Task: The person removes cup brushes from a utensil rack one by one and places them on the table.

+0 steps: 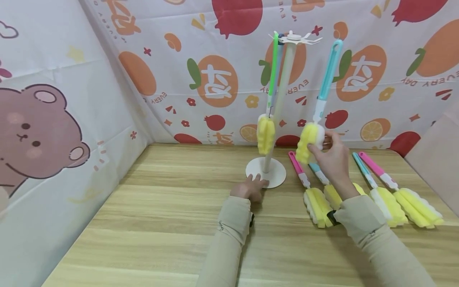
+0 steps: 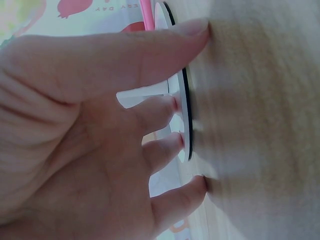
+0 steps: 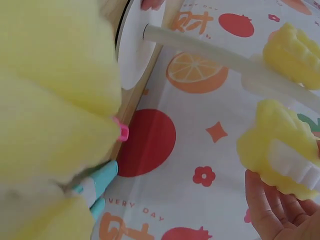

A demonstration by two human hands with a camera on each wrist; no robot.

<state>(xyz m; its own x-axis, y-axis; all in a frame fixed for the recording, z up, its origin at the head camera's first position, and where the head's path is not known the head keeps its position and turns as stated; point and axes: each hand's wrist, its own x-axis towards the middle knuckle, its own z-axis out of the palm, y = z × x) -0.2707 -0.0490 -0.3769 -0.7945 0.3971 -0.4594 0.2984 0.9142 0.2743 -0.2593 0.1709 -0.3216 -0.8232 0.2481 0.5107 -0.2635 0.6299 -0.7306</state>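
Observation:
My right hand point(image 1: 334, 157) grips a sponge brush point(image 1: 329, 73) by its yellow-and-white sponge head, raised above the table with the light-blue handle pointing up. The loop of that handle is to the right of the hook arms, apart from them. On the white stand's round base point(image 1: 255, 166) rest fingers of my left hand point(image 1: 248, 188); the left wrist view shows the thumb and one finger on the tabletop. From the stand's hooks point(image 1: 294, 38) hangs a green-handled sponge brush point(image 1: 273, 73), with a blue handle partly hidden behind it.
Several sponge brushes lie at the right of the wooden table point(image 1: 161, 223), including a pink-handled brush point(image 1: 317, 207) and another pink-handled brush point(image 1: 417, 207). My right forearm covers part of them. A fruit-patterned cloth point(image 1: 150, 115) hangs behind, and a bear-printed cloth point(image 1: 89, 207) at left.

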